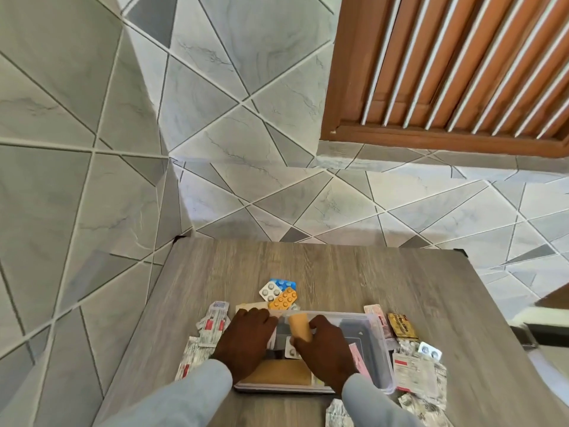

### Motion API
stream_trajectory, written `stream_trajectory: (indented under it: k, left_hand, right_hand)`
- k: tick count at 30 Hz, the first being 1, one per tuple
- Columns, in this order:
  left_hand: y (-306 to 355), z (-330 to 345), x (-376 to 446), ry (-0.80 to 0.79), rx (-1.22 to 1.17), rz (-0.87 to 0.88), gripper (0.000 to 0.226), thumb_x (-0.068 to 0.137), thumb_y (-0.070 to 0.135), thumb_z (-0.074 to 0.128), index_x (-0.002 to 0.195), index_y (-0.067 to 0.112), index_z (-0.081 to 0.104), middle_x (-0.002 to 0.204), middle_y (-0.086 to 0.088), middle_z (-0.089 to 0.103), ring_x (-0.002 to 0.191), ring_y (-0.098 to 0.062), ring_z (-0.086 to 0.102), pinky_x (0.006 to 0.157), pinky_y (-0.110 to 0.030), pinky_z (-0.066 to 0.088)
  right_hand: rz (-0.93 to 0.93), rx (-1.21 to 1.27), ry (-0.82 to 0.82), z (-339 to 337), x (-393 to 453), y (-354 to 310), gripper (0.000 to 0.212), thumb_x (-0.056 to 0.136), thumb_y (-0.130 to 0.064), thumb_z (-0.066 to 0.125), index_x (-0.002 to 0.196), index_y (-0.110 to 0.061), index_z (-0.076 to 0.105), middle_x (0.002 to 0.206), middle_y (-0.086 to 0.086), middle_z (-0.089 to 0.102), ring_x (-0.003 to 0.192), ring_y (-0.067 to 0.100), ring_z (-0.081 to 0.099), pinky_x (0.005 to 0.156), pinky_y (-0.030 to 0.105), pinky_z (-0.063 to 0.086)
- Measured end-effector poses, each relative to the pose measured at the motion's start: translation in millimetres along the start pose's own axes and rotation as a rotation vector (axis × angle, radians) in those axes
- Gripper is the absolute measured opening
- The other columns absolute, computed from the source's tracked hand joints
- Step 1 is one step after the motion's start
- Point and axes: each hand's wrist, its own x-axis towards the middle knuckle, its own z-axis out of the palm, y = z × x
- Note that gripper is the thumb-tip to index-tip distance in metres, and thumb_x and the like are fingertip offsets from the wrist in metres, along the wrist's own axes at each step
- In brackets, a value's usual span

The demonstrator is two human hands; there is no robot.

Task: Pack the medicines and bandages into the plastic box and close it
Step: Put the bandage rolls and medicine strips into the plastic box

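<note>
A clear plastic box [380,343] stands open on the wooden table [338,272]. My right hand [326,349] holds a tan bandage roll [300,326] over the inside of the box. My left hand [246,340] rests on the box's left rim, fingers bent over the edge. Inside the box lie a flat tan bandage pad [283,372], a silver blister strip [291,351] and a pink packet [357,359]. Behind the box sit blue [284,284], white [270,291] and orange [283,298] blister packs.
Red-and-white sachets [212,325] lie left of the box. To its right are a gold-brown packet [401,326], a leaflet-like white pack [414,372] and foil strips [429,351]. More foil strips [338,414] lie at the front edge. A tiled wall and wooden shutter stand behind.
</note>
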Motion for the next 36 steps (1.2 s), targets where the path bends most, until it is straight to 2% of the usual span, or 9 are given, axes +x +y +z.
stream_trajectory:
  k: [4,11,15,18,23,28,32,34,36]
  left_hand:
    - [-2,6,0,0.029,0.092,0.029,0.058,0.031,0.048,0.085,0.085,0.032,0.07,0.075,0.013,0.069,0.065,-0.009,0.066,0.061,-0.025,0.056]
    - [-13,0,1,0.086,0.167,-0.015,0.044,0.035,0.055,0.08,0.068,0.03,0.065,0.071,0.008,0.063,0.069,-0.018,0.06,0.061,-0.034,0.051]
    - [-39,3,-8,0.171,0.069,-0.047,0.035,0.053,0.053,0.078,0.079,0.033,0.066,0.079,0.01,0.063,0.075,-0.015,0.057,0.07,-0.031,0.045]
    - [-56,2,-15,0.234,0.028,-0.087,0.02,0.069,0.044,0.074,0.083,0.031,0.068,0.081,0.008,0.066,0.075,-0.015,0.062,0.065,-0.032,0.052]
    - [-63,2,-13,0.26,-0.05,-0.146,0.011,0.074,0.036,0.067,0.082,0.029,0.068,0.08,0.008,0.067,0.073,-0.016,0.063,0.063,-0.032,0.053]
    - [-61,2,-4,0.199,-0.14,-0.186,0.015,0.072,0.031,0.076,0.084,0.029,0.068,0.083,0.008,0.068,0.075,-0.016,0.065,0.064,-0.033,0.054]
    - [-61,-2,9,0.201,-0.322,-0.255,0.019,0.085,0.027,0.055,0.096,0.019,0.068,0.097,-0.002,0.068,0.09,-0.024,0.062,0.078,-0.041,0.049]
    - [-63,-2,22,0.155,-0.429,-0.283,0.027,0.089,0.023,0.045,0.105,0.017,0.067,0.106,-0.005,0.066,0.1,-0.026,0.06,0.087,-0.039,0.047]
    - [-66,-6,32,0.09,-0.57,-0.33,0.029,0.093,0.014,0.045,0.114,0.018,0.064,0.117,-0.005,0.063,0.109,-0.024,0.057,0.094,-0.036,0.046]
  right_hand:
    - [-0.017,-0.045,-0.009,7,6,0,0.054,0.077,-0.055,0.063,0.118,-0.022,0.05,0.118,0.003,0.064,0.108,0.022,0.06,0.092,0.037,0.051]
    - [-0.19,-0.199,0.025,11,-1,-3,0.038,0.085,-0.032,0.063,0.121,-0.03,0.049,0.123,-0.002,0.055,0.115,0.02,0.048,0.097,0.033,0.043]
    - [-0.319,-0.369,0.009,23,-7,-15,0.035,0.085,-0.027,0.059,0.119,-0.028,0.05,0.125,-0.001,0.052,0.115,0.021,0.044,0.096,0.033,0.039]
    - [-0.349,-0.436,-0.053,38,-9,-25,0.039,0.084,-0.023,0.059,0.122,-0.024,0.048,0.129,0.004,0.049,0.118,0.025,0.043,0.1,0.037,0.039]
    - [-0.339,-0.427,-0.098,49,-6,-37,0.035,0.086,-0.029,0.062,0.118,-0.02,0.05,0.128,0.005,0.049,0.116,0.025,0.047,0.098,0.036,0.043]
    - [-0.446,-0.58,-0.102,52,-3,-40,0.031,0.094,-0.029,0.044,0.115,-0.013,0.061,0.129,0.013,0.053,0.118,0.031,0.048,0.1,0.043,0.041]
    - [-0.485,-0.645,-0.095,57,-2,-44,0.027,0.094,-0.024,0.046,0.11,-0.011,0.064,0.121,0.015,0.059,0.112,0.035,0.054,0.092,0.047,0.047]
    - [-0.486,-0.691,-0.13,57,-4,-47,0.026,0.094,-0.021,0.048,0.116,-0.01,0.059,0.123,0.015,0.056,0.111,0.035,0.052,0.09,0.048,0.047]
    - [-0.508,-0.698,-0.156,56,-7,-51,0.03,0.093,-0.02,0.051,0.122,-0.011,0.05,0.126,0.017,0.054,0.11,0.037,0.051,0.089,0.049,0.047]
